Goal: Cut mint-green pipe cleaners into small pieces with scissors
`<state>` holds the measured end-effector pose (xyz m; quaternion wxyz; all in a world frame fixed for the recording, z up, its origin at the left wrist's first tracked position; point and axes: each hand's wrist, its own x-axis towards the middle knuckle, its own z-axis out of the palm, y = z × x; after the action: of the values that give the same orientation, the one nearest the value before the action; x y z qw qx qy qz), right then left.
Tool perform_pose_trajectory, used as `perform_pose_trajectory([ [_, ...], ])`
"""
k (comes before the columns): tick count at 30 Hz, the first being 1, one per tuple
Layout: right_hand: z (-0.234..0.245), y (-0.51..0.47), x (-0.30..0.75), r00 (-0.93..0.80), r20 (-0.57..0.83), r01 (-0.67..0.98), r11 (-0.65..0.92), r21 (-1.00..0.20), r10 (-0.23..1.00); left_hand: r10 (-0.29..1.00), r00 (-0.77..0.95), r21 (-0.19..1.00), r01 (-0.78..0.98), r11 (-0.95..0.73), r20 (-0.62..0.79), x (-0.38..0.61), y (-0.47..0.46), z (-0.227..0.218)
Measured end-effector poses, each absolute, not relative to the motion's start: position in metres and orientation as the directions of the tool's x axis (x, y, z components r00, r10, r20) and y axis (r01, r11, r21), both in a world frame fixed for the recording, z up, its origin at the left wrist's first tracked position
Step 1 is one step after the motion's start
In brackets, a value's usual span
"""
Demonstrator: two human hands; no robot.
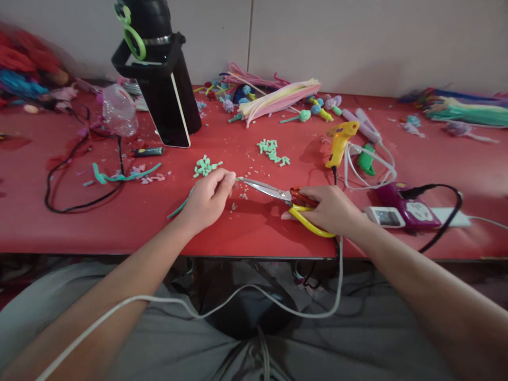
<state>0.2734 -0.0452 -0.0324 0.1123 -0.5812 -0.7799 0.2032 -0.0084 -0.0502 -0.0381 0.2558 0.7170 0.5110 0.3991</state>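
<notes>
My left hand (210, 200) is closed in a pinch on a green pipe cleaner (177, 209), whose tail sticks out behind the wrist and whose tip shows just past the thumb. My right hand (327, 209) grips scissors (273, 191) with one yellow and one red-orange handle. Their blades point left, with the tip at the pipe cleaner's end by my left fingertips; the blades look nearly together. One pile of short green cut pieces (206, 166) lies just beyond my left hand. A second pile of green pieces (272, 151) sits further right.
A black bottle (188, 90) with a phone (164, 114) leaning on it stands back left. Bundled pipe cleaners (280, 100) lie along the wall. On the right are a yellow glue gun (340, 143), a purple power strip (416, 209) and cables. A white cord (246, 288) hangs across my lap.
</notes>
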Motion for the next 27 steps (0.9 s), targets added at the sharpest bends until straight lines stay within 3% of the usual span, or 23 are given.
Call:
perform_pose_trajectory([
  [27, -0.0319, -0.0446, 0.2729, -0.282, -0.088, 0.863, 0.212, -0.459, 0.955, 0.934, 0.168, 0.771, 0.528, -0.354, 0.314, -0.0081, -0.0499, -0.0380],
])
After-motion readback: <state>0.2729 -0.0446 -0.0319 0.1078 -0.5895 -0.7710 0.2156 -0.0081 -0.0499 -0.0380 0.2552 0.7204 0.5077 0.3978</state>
